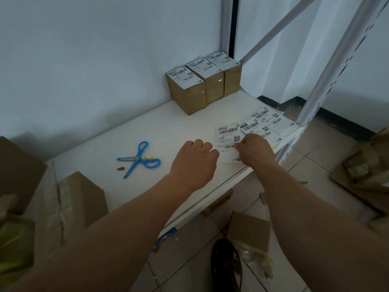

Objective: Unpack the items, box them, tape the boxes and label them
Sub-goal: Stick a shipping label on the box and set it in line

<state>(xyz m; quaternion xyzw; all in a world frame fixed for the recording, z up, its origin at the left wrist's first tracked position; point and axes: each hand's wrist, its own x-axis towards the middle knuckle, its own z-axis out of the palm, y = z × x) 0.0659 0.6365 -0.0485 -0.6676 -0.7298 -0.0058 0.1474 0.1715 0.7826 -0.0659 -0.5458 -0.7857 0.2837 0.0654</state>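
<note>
Labelling step | right hand (253, 147) pinching label (228, 137) edge, peeling for next box | left hand (194, 160) fisted, empty, bracing on bench (168, 127) | three boxes (203, 85) labelled

A shipping label (228, 137) is pinched by the right hand (254, 149) and left hand (194, 160) on a white shelf (168, 131) beside blue scissors (140, 159).

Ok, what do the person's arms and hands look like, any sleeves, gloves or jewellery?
Both forearms are bare as far as the frame shows, with no sleeves in view. The left hand and right hand wear no gloves, and no rings, watch or wristbands are visible on them.
</note>
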